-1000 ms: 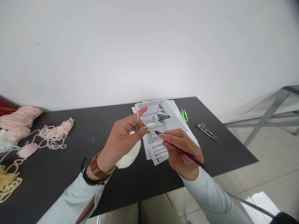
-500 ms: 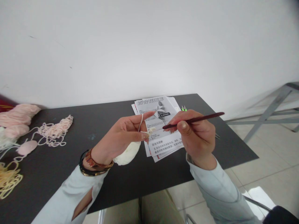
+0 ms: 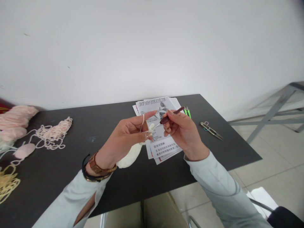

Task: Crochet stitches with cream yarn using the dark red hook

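Yarn [image 3: 142,122] is looped over the pointing finger of the left hand [image 3: 125,139], above the middle of the black table [image 3: 99,126]. The biggest thing is that table. On its far left, piles of pink yarn [image 3: 51,134] are seen. In the middle, printed papers [image 3: 163,148] are spread. Near them, a white ball of yarn [image 3: 129,155] is lying under the left hand. A tiny white knitted bit [image 3: 150,127] is pinched between the thumb and fingers of that hand. A dark red hook [image 3: 171,114] is gripped tight by the closed fingers of the right hand [image 3: 182,133], its tip just beside the white bit. Small scissors [image 3: 211,131] lie to the right. The loop could be dropped if the yarn is pulled too hard.
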